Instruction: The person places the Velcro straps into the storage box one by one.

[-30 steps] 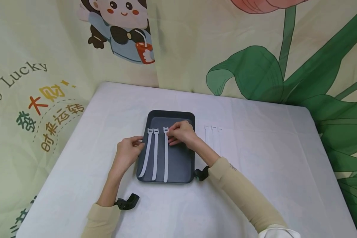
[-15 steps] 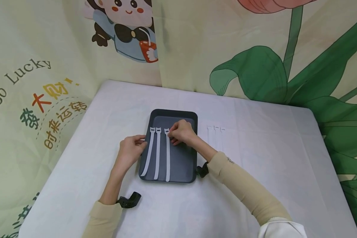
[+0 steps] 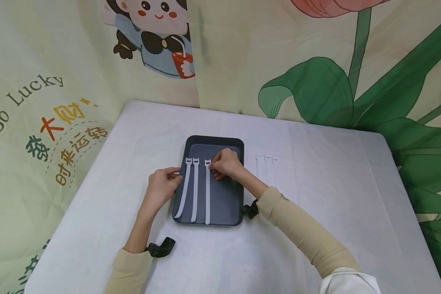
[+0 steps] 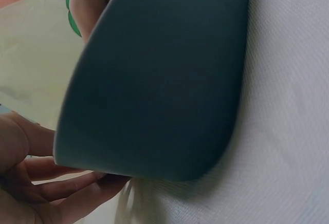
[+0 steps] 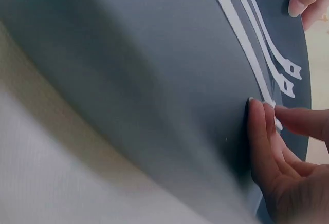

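Observation:
A dark grey tray (image 3: 224, 204) lies on the white table. Inside it are three white hook-and-loop cable ties, placed lengthwise with their slotted heads away from me. The left tie (image 3: 183, 192) curves slightly, and the middle tie (image 3: 195, 192) is close beside it. Apart from these, the right tie (image 3: 207, 196) has its head pinched between the thumb and fingers of my right hand (image 3: 226, 163); the right wrist view shows this tie (image 5: 239, 26) running from the fingertips. My left hand (image 3: 161, 185) grips the tray's left rim, thumb over the edge, fingers against the outer wall (image 4: 149, 90).
Three more white cable ties (image 3: 266, 169) lie to the right of the tray, faint against the white tablecloth (image 3: 316, 196) and partly hidden by the right forearm. A printed curtain (image 3: 228, 61) hangs behind the table.
The right tie's head has shifted slightly right within the tray, with my right hand on it. My left hand stays at the tray's rim. The head view has shifted a little.

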`<state>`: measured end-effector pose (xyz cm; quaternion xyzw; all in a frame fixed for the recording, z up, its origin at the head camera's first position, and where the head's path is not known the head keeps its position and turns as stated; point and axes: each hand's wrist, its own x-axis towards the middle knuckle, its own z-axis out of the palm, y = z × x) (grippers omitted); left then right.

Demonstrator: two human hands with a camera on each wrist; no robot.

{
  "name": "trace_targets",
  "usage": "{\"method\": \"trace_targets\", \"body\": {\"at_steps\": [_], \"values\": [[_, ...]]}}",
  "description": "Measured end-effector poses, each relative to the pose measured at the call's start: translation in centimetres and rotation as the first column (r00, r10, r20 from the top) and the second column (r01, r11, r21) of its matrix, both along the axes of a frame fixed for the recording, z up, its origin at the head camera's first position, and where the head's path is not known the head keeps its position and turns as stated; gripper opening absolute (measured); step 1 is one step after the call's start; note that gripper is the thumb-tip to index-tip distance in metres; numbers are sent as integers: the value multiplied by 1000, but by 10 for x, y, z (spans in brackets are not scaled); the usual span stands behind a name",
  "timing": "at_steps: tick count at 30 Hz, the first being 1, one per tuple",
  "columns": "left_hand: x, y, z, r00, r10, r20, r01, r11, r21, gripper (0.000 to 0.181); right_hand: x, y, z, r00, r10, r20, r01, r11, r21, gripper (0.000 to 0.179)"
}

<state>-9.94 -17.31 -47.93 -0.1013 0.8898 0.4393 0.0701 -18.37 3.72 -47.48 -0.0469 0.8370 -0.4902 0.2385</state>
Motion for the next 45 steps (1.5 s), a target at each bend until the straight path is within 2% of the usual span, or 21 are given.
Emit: {"method": "trace_targets", "body": {"at_steps": [7,14,20,27,32,36,45], "values": [[-16,0,10,998,-16,-63,16,1000,-7,37,-12,5,15,1000,-4,-22,3,1000,-26,12],[-20,0,14,999,0,-33,0,1000,-8,37,-12,9,26,1000,6,1,-6,998,-55,17],[-15,-2,13,1000,1,-18,-1,1000,-11,36,0,19,30,1000,-23,10,25,983,-181,23],[-9,-1,10,1000,-9,-9,9,1000,-19,37,21,39,31,998,-64,6,62,935,-350,29],[-4,0,8,1000,-5,6,5,1000,-19,37,35,54,28,994,-110,5,103,905,-414,29],[-1,1,7,1000,-5,13,6,1000,-22,38,46,69,26,988,-155,-24,130,897,-422,25],[2,2,4,1000,-20,-7,20,1000,-25,37,57,107,22,964,-262,-48,236,922,-307,27]]}}
